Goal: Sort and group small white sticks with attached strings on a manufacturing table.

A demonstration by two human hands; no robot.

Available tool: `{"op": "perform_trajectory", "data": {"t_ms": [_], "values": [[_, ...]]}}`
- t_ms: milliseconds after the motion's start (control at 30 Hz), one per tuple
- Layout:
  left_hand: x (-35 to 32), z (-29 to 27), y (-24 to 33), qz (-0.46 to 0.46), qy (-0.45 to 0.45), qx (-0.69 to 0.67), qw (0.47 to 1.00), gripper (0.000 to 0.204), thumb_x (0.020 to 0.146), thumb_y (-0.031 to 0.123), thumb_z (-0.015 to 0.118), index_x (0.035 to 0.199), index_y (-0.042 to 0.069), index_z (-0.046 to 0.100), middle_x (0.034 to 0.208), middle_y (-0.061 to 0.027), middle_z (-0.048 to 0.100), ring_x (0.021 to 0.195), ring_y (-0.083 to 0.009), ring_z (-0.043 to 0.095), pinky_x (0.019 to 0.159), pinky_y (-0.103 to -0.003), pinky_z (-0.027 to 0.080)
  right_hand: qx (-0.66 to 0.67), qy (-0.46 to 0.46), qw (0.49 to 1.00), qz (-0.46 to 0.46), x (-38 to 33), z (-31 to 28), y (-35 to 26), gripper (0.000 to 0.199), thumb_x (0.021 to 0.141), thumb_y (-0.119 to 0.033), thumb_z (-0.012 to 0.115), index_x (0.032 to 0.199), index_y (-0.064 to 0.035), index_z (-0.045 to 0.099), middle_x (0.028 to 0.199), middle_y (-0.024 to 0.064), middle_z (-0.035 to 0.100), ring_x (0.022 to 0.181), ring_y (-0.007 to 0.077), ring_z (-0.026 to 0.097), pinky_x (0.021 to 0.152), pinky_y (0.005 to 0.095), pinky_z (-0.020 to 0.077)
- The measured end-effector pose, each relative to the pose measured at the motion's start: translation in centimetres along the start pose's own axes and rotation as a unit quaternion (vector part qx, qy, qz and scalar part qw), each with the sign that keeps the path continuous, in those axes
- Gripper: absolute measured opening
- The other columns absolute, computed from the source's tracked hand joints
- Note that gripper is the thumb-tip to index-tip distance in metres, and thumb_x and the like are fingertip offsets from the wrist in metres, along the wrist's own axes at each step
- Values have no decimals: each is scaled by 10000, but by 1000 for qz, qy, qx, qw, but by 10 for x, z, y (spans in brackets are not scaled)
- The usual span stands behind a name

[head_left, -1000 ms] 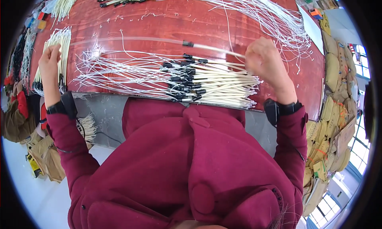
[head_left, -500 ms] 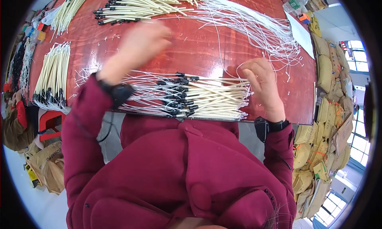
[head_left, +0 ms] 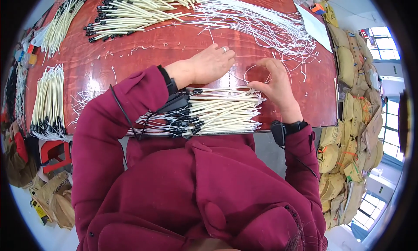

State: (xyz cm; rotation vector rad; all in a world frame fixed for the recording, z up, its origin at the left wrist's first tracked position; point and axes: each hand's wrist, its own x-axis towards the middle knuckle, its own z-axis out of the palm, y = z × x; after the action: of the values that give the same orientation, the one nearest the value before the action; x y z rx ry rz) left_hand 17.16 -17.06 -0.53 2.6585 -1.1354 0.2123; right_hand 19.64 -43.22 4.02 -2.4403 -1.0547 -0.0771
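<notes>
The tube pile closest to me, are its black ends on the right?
No, the pale tubes have their black ends on the left.

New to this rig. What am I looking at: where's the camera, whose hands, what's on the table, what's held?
No robot: a person works bare-handed. A fisheye camera worn on the head looks down, so straight edges bend. On the red table lie cream tubes with black ends, close to the person, and loose white wires farther off. The left hand and right hand are near each other; a thin wire loop shows between them. Whether either grips it is unclear.
</notes>
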Motion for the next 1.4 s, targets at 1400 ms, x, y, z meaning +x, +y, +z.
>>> {"op": "perform_trajectory", "data": {"t_ms": [1400], "values": [[-131,-43,-24,-423,118,-164,884,194,924,213,649,920,22,680,831,-204,692,826,-405,674,713,-476,520,-94,-60,994,-8,4,26,1,517,937,-272,640,1343,42,572,1409,162,549,1220,348,511,1070,443,392]]}}
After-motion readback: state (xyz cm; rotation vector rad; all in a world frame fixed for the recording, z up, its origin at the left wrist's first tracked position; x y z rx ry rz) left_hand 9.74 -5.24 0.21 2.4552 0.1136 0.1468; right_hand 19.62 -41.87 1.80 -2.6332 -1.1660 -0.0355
